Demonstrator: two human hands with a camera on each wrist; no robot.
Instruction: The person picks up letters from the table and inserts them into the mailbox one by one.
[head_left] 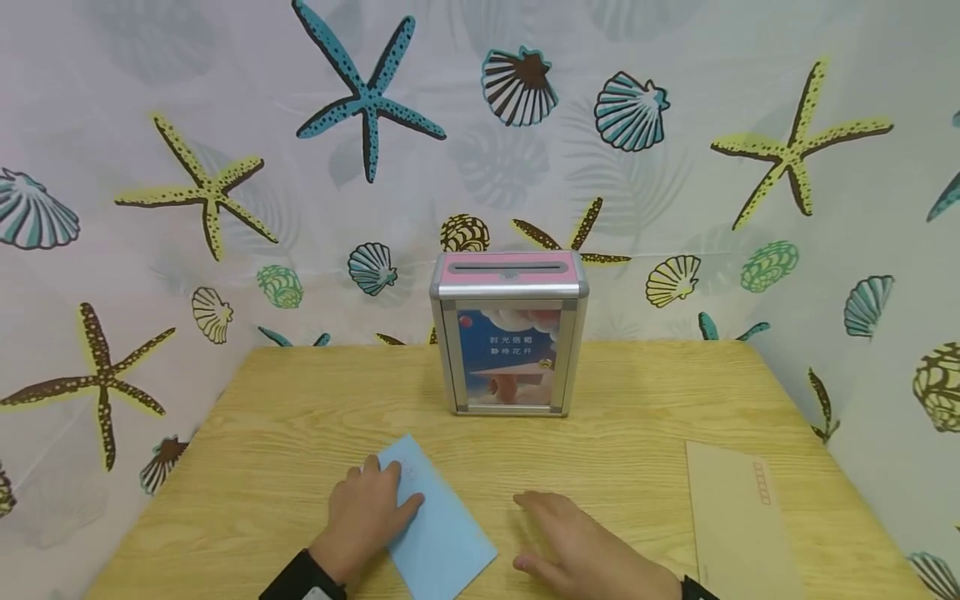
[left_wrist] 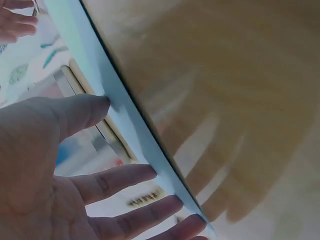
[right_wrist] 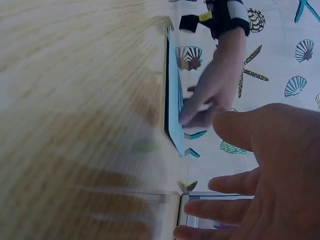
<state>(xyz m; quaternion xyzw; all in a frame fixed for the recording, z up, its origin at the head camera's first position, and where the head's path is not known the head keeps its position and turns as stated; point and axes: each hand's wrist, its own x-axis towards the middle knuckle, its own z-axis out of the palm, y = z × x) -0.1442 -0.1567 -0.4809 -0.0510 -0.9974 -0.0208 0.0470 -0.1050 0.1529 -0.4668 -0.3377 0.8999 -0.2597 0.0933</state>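
On the wooden table lies a light blue envelope, turned at a slant, with faint marks near its far left corner. My left hand rests on its left part, fingers spread and fairly straight. The left wrist view shows the thumb and fingertips touching the blue surface. To the right of the envelope, my right hand hovers over the table, palm turned inward and holding nothing. In the right wrist view its fingers are extended and apart from the envelope.
A pink-topped box with a slot in its lid and a picture front stands at the back middle. A tan envelope with small red squares lies at the right. Behind the table hangs a cloth printed with starfish and shells.
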